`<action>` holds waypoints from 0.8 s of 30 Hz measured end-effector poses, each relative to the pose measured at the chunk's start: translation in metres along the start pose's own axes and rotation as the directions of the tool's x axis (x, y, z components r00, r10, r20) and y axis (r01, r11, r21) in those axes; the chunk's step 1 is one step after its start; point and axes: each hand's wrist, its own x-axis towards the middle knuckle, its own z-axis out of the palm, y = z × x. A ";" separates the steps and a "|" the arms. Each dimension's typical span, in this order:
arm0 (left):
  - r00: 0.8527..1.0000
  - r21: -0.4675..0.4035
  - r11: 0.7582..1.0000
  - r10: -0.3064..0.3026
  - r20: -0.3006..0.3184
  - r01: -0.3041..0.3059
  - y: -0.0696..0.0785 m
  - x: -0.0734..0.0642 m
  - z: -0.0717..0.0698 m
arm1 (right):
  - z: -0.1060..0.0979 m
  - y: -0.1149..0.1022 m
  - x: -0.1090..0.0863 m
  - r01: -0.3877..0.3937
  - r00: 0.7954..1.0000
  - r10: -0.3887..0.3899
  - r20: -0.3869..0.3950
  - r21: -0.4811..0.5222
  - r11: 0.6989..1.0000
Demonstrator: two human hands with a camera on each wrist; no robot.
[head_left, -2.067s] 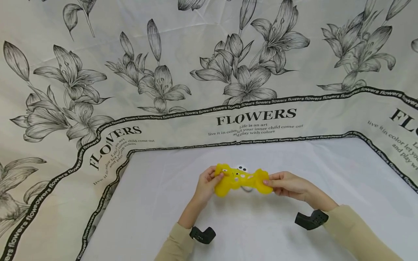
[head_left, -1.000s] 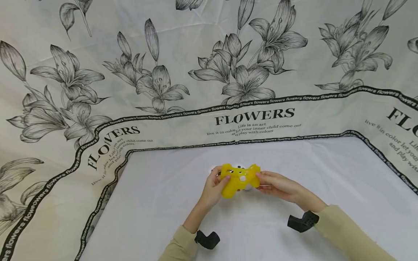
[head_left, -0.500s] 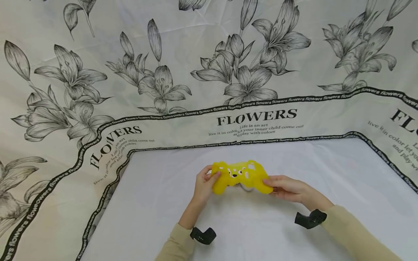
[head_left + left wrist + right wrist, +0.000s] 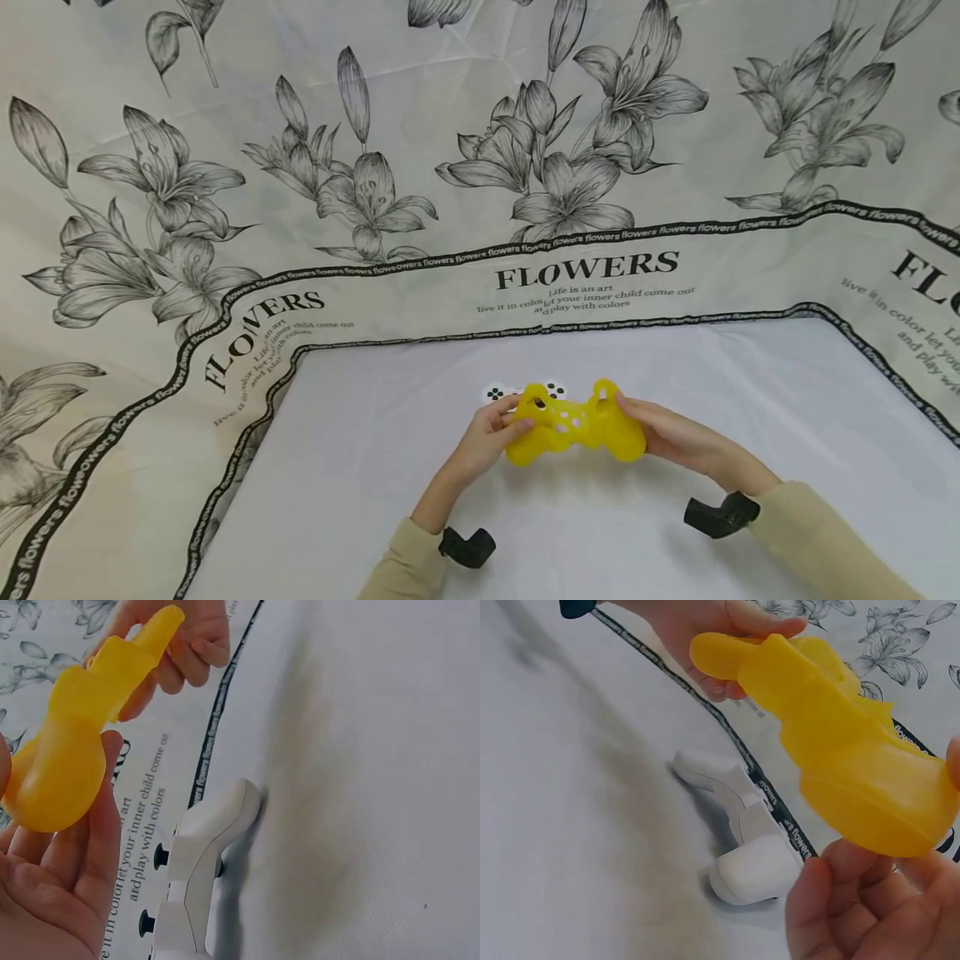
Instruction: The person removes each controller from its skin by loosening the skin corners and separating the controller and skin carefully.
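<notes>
A yellow silicone game controller cover [image 4: 592,429] is held up in the middle of the head view, its button openings facing me. My left hand [image 4: 483,442] pinches its left grip, thumb in front. On the other side my right hand [image 4: 678,433] holds the right grip, with fingers behind it in the right wrist view. Behind and below the cover lies a white game controller [image 4: 217,832] with black thumbsticks, resting on the table. The cover hides much of it in the head view, and neither hand touches it.
A white cloth [image 4: 360,467] covers the table. Floral fabric [image 4: 420,200] with black printed borders rises behind and along the sides. Black wrist mounts [image 4: 467,547] sit at the ends of both beige sleeves.
The cover has come nearer and slightly right, tilting so its openings show. Earlier it was squeezed narrower, then spread again. More of the white controller now shows behind it.
</notes>
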 end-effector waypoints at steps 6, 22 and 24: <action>0.999 -0.009 0.999 -0.035 -0.001 0.035 -0.003 0.001 0.000 | 0.002 -0.002 0.002 -0.012 0.966 -0.028 -0.256 -0.155 0.988; 0.939 -0.156 0.979 -0.175 -0.297 0.133 -0.015 0.013 0.016 | -0.004 0.006 -0.002 0.049 0.929 -0.114 -0.351 -0.189 0.981; 0.928 -0.169 0.975 -0.193 -0.320 0.144 -0.017 0.015 0.019 | -0.004 0.006 -0.002 0.017 0.921 -0.081 -0.380 -0.171 0.985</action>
